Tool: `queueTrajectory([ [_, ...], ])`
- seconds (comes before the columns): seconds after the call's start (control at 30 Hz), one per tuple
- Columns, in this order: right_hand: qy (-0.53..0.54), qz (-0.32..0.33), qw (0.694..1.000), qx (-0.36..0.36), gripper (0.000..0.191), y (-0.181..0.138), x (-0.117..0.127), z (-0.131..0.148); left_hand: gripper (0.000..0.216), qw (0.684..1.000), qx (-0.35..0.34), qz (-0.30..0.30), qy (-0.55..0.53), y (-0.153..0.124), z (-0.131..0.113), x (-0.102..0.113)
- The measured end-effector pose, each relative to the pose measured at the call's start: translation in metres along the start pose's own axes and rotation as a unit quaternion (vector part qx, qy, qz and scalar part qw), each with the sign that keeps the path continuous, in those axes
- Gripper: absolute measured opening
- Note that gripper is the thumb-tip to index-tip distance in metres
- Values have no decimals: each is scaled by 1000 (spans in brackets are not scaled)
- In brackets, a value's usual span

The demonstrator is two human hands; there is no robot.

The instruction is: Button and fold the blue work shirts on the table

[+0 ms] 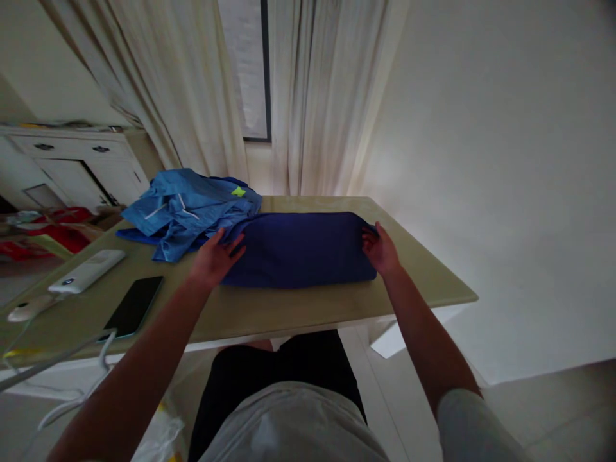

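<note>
White frame: we see its looped bars [48,366] at the near edge, well left of the blue cloth and nearer us.
Phone: dark-screened, it [133,305] lies left of the cloth, a little nearer to us.
Tabletop: pale green-beige, this surface [312,308] bears the cloth and shows bare along its near side.
Left hand: our fingers [235,247] spread wide and touch the cloth's left end; whether they pinch any fabric, we cannot tell.
Blue cloth: dark and folded into a long rectangle, it [303,250] lies flat between our hands.
Right hand: we curl it [378,247] narrowly at the cloth's far right corner, the edge between thumb and bent fingers.
Light-blue garment: crumpled, with white strips, it [197,202] heaps beyond the cloth's left end.
Curtains: pale, they [332,96] hang behind the cloth.
</note>
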State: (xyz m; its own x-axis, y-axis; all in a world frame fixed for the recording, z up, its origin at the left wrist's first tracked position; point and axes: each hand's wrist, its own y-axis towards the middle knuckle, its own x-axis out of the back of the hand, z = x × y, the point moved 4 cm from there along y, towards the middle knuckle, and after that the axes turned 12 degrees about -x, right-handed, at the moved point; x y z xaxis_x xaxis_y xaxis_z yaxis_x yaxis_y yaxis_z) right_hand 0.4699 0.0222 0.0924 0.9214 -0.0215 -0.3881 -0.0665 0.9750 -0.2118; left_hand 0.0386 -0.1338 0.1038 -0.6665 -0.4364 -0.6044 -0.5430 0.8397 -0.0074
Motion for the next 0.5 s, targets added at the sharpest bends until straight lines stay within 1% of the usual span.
queueTrajectory([
  [0.03, -37, -35, 999, 7, 42, 12, 0, -2, 14, 999, -10, 3, 32, 15, 5, 2],
  [0.07, -80, -76, 994, 24, 47, 19, 6, -7, 20, 997, -24, 3, 74, 26, 11, 11],
  [0.1, -129, -122, 983, 54, 50, 22, 16, -13, 26, 990, -42, 1, 131, 33, 17, 24],
  [0.13, -184, -168, 964, 88, 52, 21, 30, -19, 34, 976, -66, -1, 209, 37, 22, 40],
  [0.17, -244, -206, 940, 119, 53, 16, 45, -27, 43, 950, -91, -5, 299, 37, 27, 59],
  [0.2, -299, -234, 915, 139, 54, 11, 60, -36, 52, 914, -116, -13, 389, 36, 31, 78],
  [0.23, -344, -246, 895, 144, 55, 4, 74, -45, 58, 877, -136, -18, 460, 33, 33, 94],
  [0.27, -378, -247, 881, 142, 57, -2, 85, -53, 61, 849, -143, -17, 508, 29, 35, 109],
  [0.33, -419, -225, 870, 127, 59, -11, 98, -65, 60, 807, -129, 11, 576, 22, 39, 127],
  [0.37, -432, -210, 869, 122, 61, -15, 100, -68, 59, 790, -113, 34, 601, 19, 41, 130],
  [0.43, -448, -175, 869, 116, 62, -19, 98, -69, 60, 756, -86, 79, 644, 14, 42, 130],
  [0.5, -457, -137, 873, 106, 61, -25, 97, -68, 63, 749, -75, 102, 650, 7, 39, 128],
])
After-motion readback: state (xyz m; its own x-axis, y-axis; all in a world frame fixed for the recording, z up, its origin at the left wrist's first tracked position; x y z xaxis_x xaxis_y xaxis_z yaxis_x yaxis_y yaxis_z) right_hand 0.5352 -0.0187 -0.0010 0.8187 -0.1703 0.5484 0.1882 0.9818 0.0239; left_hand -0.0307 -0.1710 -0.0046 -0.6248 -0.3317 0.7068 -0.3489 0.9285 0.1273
